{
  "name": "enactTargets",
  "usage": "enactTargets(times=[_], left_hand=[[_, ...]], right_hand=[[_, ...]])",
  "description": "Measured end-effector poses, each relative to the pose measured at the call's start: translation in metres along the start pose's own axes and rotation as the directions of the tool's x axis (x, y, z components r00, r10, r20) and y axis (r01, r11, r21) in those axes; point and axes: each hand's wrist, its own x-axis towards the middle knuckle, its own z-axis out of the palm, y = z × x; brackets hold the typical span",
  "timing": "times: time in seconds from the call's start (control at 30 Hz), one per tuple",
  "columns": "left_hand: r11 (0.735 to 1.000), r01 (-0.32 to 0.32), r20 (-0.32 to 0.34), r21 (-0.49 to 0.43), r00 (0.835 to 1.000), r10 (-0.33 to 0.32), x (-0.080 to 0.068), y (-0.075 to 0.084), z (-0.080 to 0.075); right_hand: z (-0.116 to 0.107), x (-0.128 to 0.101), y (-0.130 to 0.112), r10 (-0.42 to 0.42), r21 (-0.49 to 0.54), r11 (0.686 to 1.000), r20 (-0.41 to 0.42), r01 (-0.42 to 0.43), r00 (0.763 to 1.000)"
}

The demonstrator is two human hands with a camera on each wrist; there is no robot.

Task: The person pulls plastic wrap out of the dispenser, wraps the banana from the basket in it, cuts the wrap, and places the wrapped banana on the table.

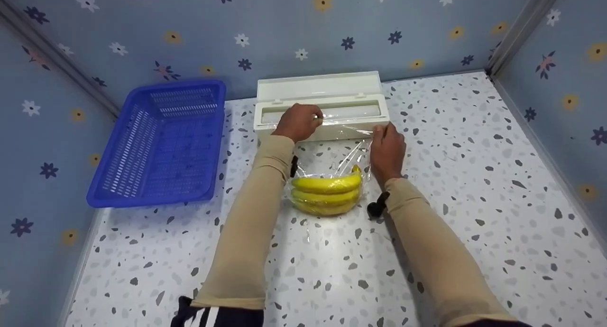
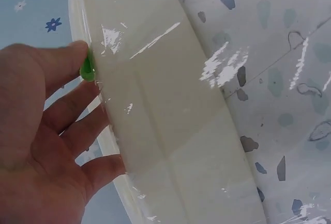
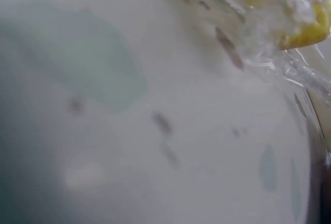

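Note:
At the front of the white cling film dispenser (image 1: 327,133), my left hand (image 1: 298,122) pinches a small green slide cutter (image 2: 88,69) between thumb and forefinger on the box's edge. Clear cling film (image 1: 348,158) runs from the dispenser down to a bunch of yellow bananas (image 1: 327,194) and covers them. My right hand (image 1: 388,151) grips the film at the right front corner of the box, fingers curled. In the right wrist view only crumpled film (image 3: 269,53) and part of the bananas (image 3: 307,35) show; the right fingers are hidden there.
An upright blue plastic basket (image 1: 166,146) stands left of the dispenser. The dispenser's lid (image 1: 317,86) is tipped back toward the flowered wall (image 1: 284,37), and a film roll (image 1: 353,111) lies inside. Speckled white tabletop (image 1: 474,175) extends to the right.

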Motion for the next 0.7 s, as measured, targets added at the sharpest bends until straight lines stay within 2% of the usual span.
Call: enactTargets(times=[0.2,0.43,0.57,0.7], left_hand=[[0.999,0.031,-0.074,0.01,0.997,-0.03,-0.0041,-0.0038,0.0053],[0.999,0.017,-0.051,-0.028,0.999,-0.019,-0.0045,-0.0021,0.004],[0.999,0.0,-0.068,-0.053,0.998,-0.004,-0.0049,-0.002,0.0033],[0.997,0.009,-0.091,-0.072,0.996,-0.015,-0.0079,-0.0048,0.0067]], right_hand=[[0.0027,-0.0014,-0.0006,-0.013,-0.025,1.0,-0.009,0.013,1.0],[-0.002,0.0017,-0.001,0.0,-0.054,0.999,0.008,0.0,1.0],[-0.0047,0.0038,-0.0015,-0.003,-0.056,0.998,0.007,0.003,1.0],[-0.003,0.0022,-0.0016,-0.01,-0.06,0.998,0.023,0.011,1.0]])
